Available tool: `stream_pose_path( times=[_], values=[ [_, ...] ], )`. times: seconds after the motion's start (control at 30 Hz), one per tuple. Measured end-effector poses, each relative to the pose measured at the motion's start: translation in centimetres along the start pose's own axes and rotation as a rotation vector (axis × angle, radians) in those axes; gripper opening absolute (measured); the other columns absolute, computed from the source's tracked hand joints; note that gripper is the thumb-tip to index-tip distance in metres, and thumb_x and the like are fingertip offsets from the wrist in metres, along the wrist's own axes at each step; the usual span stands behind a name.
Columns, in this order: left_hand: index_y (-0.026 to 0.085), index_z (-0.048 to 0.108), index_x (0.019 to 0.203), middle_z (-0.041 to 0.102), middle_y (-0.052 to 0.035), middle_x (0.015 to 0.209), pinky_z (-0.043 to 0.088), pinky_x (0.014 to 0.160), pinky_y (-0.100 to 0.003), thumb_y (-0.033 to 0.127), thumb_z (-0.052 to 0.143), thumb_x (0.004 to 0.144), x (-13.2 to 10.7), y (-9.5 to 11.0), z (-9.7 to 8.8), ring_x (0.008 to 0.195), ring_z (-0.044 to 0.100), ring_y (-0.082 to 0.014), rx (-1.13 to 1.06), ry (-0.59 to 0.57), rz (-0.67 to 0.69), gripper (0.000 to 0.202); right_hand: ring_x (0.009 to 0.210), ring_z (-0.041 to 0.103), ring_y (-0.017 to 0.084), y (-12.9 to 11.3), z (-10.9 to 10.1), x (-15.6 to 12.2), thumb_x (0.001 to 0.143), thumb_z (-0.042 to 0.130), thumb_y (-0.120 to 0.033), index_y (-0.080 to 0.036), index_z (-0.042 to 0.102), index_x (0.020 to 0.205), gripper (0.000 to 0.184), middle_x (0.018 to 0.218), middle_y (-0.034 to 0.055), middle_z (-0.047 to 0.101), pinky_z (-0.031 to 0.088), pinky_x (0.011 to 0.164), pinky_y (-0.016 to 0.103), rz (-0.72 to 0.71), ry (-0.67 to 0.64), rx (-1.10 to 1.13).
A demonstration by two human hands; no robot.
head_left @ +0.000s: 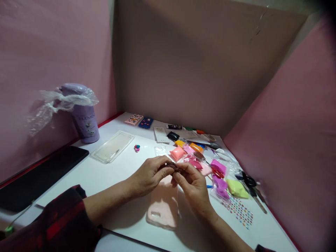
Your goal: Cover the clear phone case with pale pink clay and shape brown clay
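My left hand [149, 175] and my right hand [193, 187] meet above a pink phone case [164, 206] lying on the white table [118, 175]. Both pinch a small dark brown lump of clay [173, 165] between fingertips. The fingers of each hand are closed on it. Just beyond the hands lie several small bags of coloured clay [189, 155], pink, orange, purple and yellow-green.
A clear phone case [112, 147] and a tiny coloured piece [137, 148] lie left of centre. A lilac canister with plastic wrap [84, 115] stands far left beside a black tablet [39, 178]. Black scissors [250, 189] and a gem sticker sheet [240, 211] sit at the right. Cardboard walls enclose the table.
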State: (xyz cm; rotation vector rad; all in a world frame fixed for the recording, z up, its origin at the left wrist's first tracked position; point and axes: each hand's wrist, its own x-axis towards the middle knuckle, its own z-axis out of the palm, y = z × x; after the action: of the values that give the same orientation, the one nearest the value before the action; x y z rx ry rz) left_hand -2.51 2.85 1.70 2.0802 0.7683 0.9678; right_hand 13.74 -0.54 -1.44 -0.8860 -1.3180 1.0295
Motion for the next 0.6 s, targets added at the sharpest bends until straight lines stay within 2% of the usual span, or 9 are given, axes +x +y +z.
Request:
stream_pose_path(
  times=[0.13,0.23,0.33,0.47,0.6],
  values=[
    [0.017,0.061,0.088,0.062,-0.0018,0.082,0.043,0.073,-0.026,0.024,0.047,0.09,0.02,-0.07,-0.03,0.078,0.057,-0.0144,0.011,0.012,0.036,0.015,0.065,0.062,0.014,0.24,-0.19,0.07,0.081,0.066,-0.029,-0.021,0.055,0.103,0.025,0.082,0.001,0.062,0.052,0.058,0.027,0.004,0.013,0.066],
    [0.017,0.061,0.086,0.062,-0.0025,0.081,0.043,0.072,-0.027,0.024,0.047,0.09,-0.03,-0.29,0.01,0.077,0.057,-0.0151,0.061,-0.006,0.036,0.016,0.06,0.061,0.013,0.19,-0.18,0.09,0.083,0.063,-0.03,-0.02,0.059,0.097,0.018,0.076,0.0007,0.062,0.05,0.054,0.025,0.006,-0.007,-0.013],
    [0.016,0.06,0.083,0.063,-0.0021,0.078,0.043,0.07,-0.026,0.023,0.045,0.09,-0.11,-0.36,0.15,0.074,0.059,-0.0145,0.02,-0.04,0.022,0.018,0.054,0.058,0.012,0.03,-0.07,-0.01,0.084,0.062,-0.03,-0.018,0.063,0.088,0.013,0.066,-0.0004,0.061,0.048,0.05,0.023,0.006,-0.001,-0.072],
    [0.016,0.058,0.084,0.066,-0.0018,0.076,0.045,0.071,-0.025,0.02,0.045,0.09,-0.26,-0.22,0.43,0.073,0.062,-0.0138,-0.124,-0.065,0.028,0.016,0.049,0.056,0.01,-0.23,0.11,-0.18,0.083,0.064,-0.031,-0.017,0.063,0.082,0.013,0.058,-0.0023,0.06,0.045,0.046,0.022,0.017,0.023,-0.078],
    [0.016,0.057,0.081,0.066,-0.0017,0.075,0.046,0.069,-0.026,0.023,0.046,0.09,-0.24,0.0,0.59,0.071,0.061,-0.014,-0.114,-0.03,-0.001,0.017,0.049,0.056,0.011,-0.24,0.11,-0.08,0.082,0.065,-0.035,-0.017,0.063,0.081,0.018,0.058,-0.002,0.06,0.046,0.046,0.022,0.047,0.039,-0.05]
  ],
)
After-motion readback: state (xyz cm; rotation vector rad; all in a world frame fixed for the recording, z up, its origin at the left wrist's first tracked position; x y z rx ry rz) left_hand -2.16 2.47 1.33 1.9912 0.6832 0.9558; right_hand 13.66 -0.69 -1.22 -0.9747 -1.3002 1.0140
